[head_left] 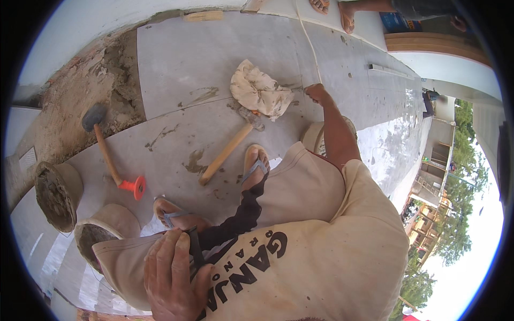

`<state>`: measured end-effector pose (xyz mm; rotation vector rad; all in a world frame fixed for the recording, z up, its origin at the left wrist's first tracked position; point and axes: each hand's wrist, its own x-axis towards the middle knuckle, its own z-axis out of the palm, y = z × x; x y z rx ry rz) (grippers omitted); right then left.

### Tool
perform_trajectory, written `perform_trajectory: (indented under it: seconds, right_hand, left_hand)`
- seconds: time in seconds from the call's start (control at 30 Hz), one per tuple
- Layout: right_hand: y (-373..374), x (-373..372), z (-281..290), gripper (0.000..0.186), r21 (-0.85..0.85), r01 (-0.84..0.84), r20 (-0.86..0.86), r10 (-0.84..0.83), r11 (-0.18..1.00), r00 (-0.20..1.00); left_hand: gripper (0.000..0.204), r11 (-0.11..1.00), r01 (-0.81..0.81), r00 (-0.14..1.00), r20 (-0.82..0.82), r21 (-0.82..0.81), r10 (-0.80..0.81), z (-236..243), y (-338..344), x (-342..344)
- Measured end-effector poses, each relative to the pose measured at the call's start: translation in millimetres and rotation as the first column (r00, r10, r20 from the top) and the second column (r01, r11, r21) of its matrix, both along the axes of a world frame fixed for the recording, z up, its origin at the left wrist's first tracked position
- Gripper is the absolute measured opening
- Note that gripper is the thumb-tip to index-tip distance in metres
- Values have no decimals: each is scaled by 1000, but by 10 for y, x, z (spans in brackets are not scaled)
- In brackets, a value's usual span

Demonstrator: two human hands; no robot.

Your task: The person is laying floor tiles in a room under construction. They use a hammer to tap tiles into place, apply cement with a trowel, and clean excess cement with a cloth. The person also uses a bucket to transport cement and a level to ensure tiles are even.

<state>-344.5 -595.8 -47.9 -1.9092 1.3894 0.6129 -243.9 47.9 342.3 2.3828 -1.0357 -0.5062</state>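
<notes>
Head view: right hand (318, 94) is curled closed just above the grey floor tiles (193, 59), apparently pinching the end of a white cord (309, 40). The cord runs from that hand to the top edge, near a co-worker's foot (347, 17). Left hand (174, 274) rests over pale clothing (120, 262), fingers lying close together, thumb apart; a dark strip (196, 249) sits between, can't tell if gripped.

Cord handling, judged: light, limp, strong along its length, not fragile; maybe slick if wet mortar gets on it. Best hold is a thumb-and-finger pinch at the end, or a wrap round a finger.

Near right hand: crumpled dirty cloth (251, 88), likely soft, grab anywhere. Wooden-handled hammer (229, 151) touches it; probably head-heavy, take it mid-handle. Black-headed mallet (105, 150) farther left, same.
</notes>
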Motion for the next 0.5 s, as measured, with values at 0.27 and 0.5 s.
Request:
perform_trajectory:
  seconds: [0.27,0.5]
  right_hand:
    - [-236,-52,-588,24,7,-1000,-694,720,10,2]
    - [-298,-165,-499,24,-134,-980,-665,720,147,199]
  left_hand:
    - [57,1000,22,1000,-10,-3,-22,31,-284,54]
    - [60,1000,22,999,-44,-12,-23,-44,-213,17]
